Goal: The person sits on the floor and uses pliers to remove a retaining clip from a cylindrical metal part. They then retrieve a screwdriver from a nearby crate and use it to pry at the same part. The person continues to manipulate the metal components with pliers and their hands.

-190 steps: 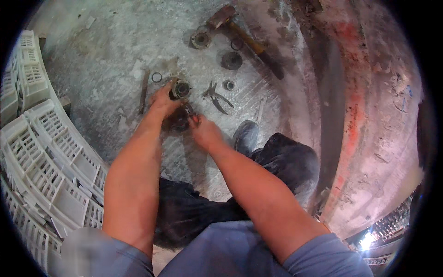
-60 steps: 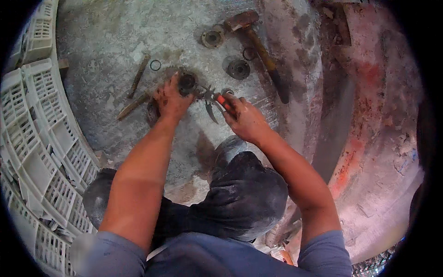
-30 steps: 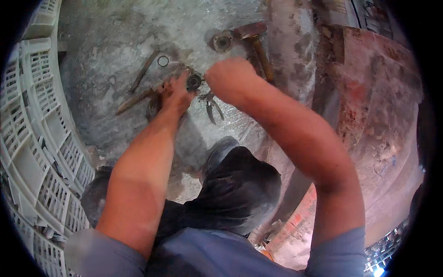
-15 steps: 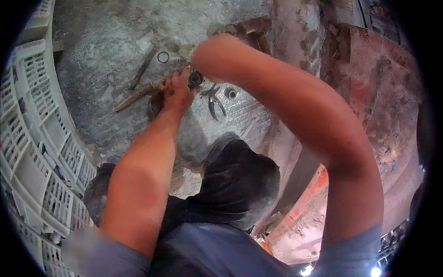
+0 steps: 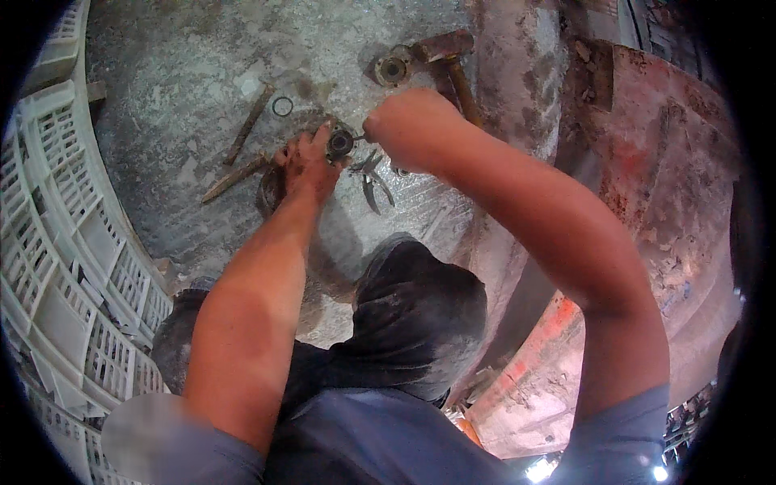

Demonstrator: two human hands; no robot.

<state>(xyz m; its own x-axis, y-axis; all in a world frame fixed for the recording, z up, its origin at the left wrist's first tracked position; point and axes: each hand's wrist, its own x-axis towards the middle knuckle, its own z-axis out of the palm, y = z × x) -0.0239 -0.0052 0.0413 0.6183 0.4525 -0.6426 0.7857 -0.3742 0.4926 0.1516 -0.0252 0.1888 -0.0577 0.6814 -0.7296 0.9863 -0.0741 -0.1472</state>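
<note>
My left hand (image 5: 305, 166) is closed against the side of a dark round metal part with a central hole (image 5: 340, 144), which sits on the concrete floor. My right hand (image 5: 411, 129) is a fist just right of it. A thin rod-like tool (image 5: 361, 138) pokes out of that fist toward the part's edge; its handle is hidden. Pliers (image 5: 373, 184) with spread handles lie just below. Beneath my right hand, a small metal bushing (image 5: 400, 171) is mostly covered. A thin ring (image 5: 282, 106) lies beyond my left hand.
A hammer (image 5: 443, 47) lies at the far right beside a round metal flange (image 5: 392, 71). Left of my hand are a narrow bar (image 5: 249, 125) and a wooden handle (image 5: 234, 179). White plastic crates (image 5: 69, 194) line the left; a rusty, dusty metal slab (image 5: 647, 178) stands right.
My right hand has come down and a little to the right, uncovering the thin tool, the flange and the hammer. It now partly hides the bushing. My left hand stays on the round part.
</note>
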